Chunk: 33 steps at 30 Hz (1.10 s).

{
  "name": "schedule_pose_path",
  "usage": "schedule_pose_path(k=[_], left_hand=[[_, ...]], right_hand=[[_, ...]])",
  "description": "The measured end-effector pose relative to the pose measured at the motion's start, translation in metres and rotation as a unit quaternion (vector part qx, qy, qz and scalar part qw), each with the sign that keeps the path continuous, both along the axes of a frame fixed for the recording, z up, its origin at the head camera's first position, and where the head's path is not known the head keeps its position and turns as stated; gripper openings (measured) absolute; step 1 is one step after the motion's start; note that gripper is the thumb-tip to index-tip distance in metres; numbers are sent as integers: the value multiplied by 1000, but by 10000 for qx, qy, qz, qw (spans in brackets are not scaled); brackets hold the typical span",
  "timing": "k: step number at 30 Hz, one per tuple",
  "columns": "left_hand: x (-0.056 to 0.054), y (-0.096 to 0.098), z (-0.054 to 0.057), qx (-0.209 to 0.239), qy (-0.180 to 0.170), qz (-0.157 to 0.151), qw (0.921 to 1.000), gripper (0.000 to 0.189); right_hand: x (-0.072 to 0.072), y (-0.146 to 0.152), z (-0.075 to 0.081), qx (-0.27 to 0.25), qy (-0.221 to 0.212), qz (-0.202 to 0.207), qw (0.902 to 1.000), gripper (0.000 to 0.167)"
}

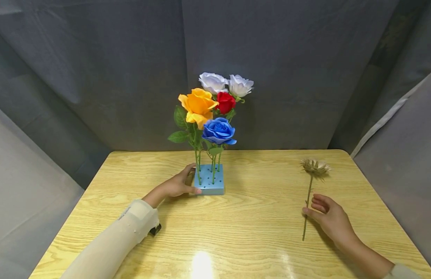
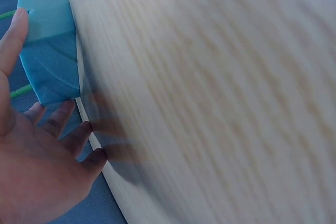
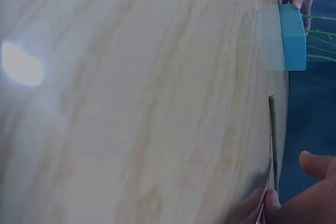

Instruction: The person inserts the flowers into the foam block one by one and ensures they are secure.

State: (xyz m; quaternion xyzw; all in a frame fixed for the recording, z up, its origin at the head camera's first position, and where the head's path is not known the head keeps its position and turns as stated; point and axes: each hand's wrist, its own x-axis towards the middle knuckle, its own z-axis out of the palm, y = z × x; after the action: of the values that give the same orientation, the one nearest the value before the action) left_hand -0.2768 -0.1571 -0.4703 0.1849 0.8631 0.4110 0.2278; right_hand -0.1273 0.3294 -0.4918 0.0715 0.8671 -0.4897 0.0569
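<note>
My left hand (image 1: pixel 178 185) grips the left side of a light blue block (image 1: pixel 218 190), thumb along its front and fingers toward the back. The block's top has small holes, several with artificial flower stems in them. An orange rose (image 1: pixel 198 105), a blue rose (image 1: pixel 219 131), a red rose (image 1: pixel 225 102) and two white roses (image 1: pixel 240 85) stand above it. On the right, a pale artificial flower (image 1: pixel 315 168) with a brownish-green stem (image 3: pixel 273 129) lies on the table. My right hand (image 1: pixel 332 219) is beside that stem, thumb and fingers apart, fingertips close to the tabletop.
The wooden table (image 1: pixel 257 217) has its back edge near a dark grey curtain (image 1: pixel 288 77). Lighter grey cloth (image 1: pixel 407 147) hangs along the right side. A small black object (image 1: pixel 155 229) shows under the left sleeve (image 1: pixel 121 236).
</note>
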Motion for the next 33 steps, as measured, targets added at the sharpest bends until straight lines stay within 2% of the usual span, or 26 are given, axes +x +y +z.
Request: schedule_pose_path(k=[4, 11, 21, 33], left_hand=[[0, 0, 0, 36, 51, -46, 10000, 111], [1, 2, 2, 69, 67, -89, 9999, 110], [3, 3, 5, 46, 0, -50, 10000, 111], [3, 2, 5, 62, -23, -52, 10000, 111]], right_hand=[[0, 0, -1, 121, -18, 26, 9999, 89], [-2, -1, -3, 662, -56, 105, 9977, 93], [-15, -1, 0, 1365, 197, 433, 9895, 78], [-22, 3, 9, 988, -241, 525, 9934, 71]])
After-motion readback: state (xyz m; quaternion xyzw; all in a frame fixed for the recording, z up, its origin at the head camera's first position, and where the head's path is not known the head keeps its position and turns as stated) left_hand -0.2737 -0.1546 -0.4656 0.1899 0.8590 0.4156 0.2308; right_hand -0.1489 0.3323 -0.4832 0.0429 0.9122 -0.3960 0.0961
